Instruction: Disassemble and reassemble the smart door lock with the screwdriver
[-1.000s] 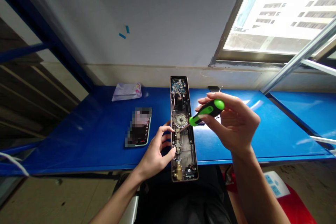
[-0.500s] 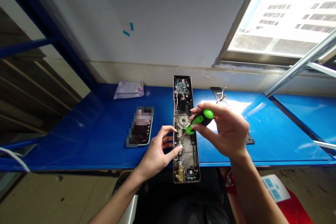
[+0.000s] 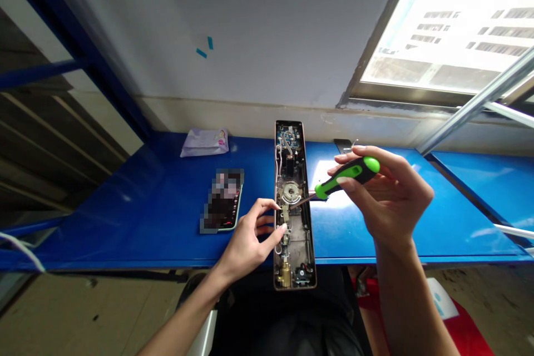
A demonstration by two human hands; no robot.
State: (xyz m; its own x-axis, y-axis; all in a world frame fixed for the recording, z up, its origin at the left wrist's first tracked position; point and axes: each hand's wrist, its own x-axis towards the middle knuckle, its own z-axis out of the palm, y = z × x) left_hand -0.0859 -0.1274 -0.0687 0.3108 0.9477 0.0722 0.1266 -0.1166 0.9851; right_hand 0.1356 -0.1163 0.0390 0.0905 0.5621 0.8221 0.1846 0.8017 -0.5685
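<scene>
**Screwdriver inside the open casing**

My right hand grips the green-and-black screwdriver, shaft slanting down-left into the casing. Tip is just below the round metal disc, near a small metal bracket; can't tell if it's touching. My left hand grips the casing's left wall, thumb and index over the rim. Casing runs lengthwise, near end past the front edge of the bench. Circuit board at far end, brass part at near end. Phone sits to the left.
</scene>
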